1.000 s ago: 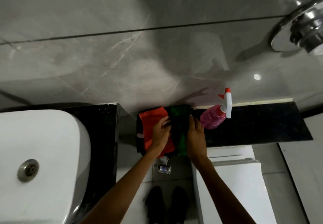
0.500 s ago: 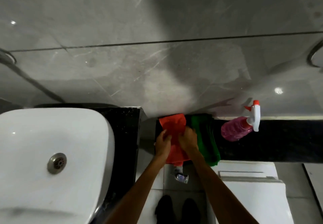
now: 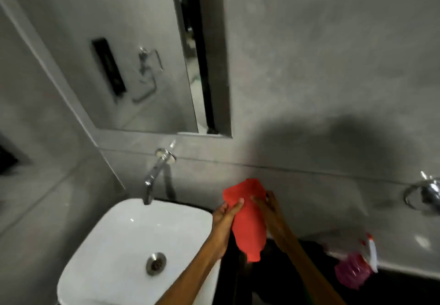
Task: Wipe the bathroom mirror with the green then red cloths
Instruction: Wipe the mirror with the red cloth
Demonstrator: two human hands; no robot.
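The red cloth (image 3: 248,221) hangs in the air between both hands, above the dark counter (image 3: 297,288). My left hand (image 3: 225,216) grips its left edge. On the right side, my right hand (image 3: 270,212) pinches the cloth's upper part. The mirror (image 3: 133,54) is on the grey wall up and to the left, above the tap. The green cloth is out of sight.
A white basin (image 3: 119,245) with a metal drain sits at lower left under a chrome wall tap (image 3: 154,173). A pink spray bottle (image 3: 354,269) with a white trigger stands on the counter at right. A chrome fitting (image 3: 426,195) sticks out of the wall at far right.
Both hands lifted the red cloth off the counter and raised it. The view swung up and left, bringing the mirror and tap into sight; the green cloth dropped from view.
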